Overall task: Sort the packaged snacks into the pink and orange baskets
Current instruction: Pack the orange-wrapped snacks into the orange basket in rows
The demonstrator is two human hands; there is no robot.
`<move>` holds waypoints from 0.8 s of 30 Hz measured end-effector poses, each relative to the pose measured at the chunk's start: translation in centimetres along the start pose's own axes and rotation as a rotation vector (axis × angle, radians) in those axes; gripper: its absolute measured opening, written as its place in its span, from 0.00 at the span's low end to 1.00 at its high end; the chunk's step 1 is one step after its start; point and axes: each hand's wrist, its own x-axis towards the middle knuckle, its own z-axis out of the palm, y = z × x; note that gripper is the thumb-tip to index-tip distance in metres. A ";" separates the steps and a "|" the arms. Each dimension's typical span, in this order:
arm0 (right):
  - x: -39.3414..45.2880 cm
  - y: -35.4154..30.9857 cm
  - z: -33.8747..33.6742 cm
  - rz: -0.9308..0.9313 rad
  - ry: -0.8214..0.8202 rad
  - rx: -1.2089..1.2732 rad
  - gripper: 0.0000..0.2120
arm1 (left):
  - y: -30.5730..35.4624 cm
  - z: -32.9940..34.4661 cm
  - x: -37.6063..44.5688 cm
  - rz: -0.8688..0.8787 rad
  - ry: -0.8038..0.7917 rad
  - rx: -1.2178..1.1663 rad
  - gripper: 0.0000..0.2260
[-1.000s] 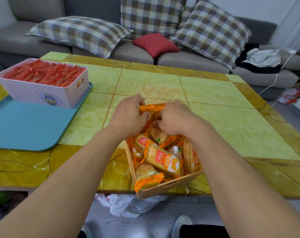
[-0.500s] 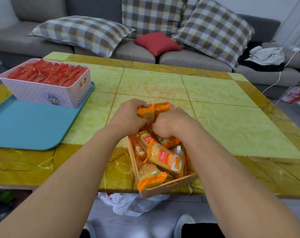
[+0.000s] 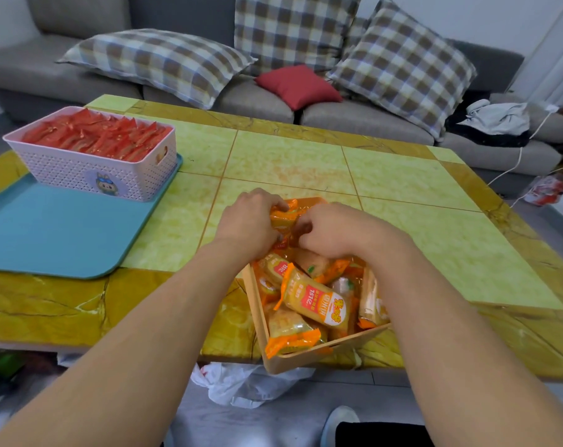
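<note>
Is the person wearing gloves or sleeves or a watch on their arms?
No. The left hand and the right hand are both bare, with no gloves, rings or watch to be seen. Both forearms are bare too, right down to the picture's edge, so no sleeves show.

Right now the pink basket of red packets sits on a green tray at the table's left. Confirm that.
Not quite. The head view shows the pink basket of red packets on a blue tray, not a green one, at the left of the table.
</note>
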 end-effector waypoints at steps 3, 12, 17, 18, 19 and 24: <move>-1.6 1.8 -1.6 -0.020 0.118 0.219 0.12 | -0.5 -0.3 -0.2 0.006 0.002 -0.160 0.25; -2.6 3.6 -1.6 0.086 0.004 0.102 0.19 | -1.5 -0.6 -2.0 -0.035 0.159 -0.122 0.09; -2.2 3.4 -0.7 0.138 0.207 0.165 0.11 | -1.1 -0.5 -1.9 -0.141 0.135 -0.011 0.08; -2.1 3.8 -0.9 0.143 0.233 0.198 0.10 | -0.9 -0.3 -1.8 -0.157 0.135 -0.001 0.09; -2.1 4.1 -1.2 0.138 0.247 0.245 0.09 | -0.7 -0.1 -1.8 -0.162 0.139 -0.007 0.10; -2.6 4.7 -2.9 0.113 0.412 0.679 0.03 | -0.3 -0.7 -1.8 0.159 0.254 -0.042 0.26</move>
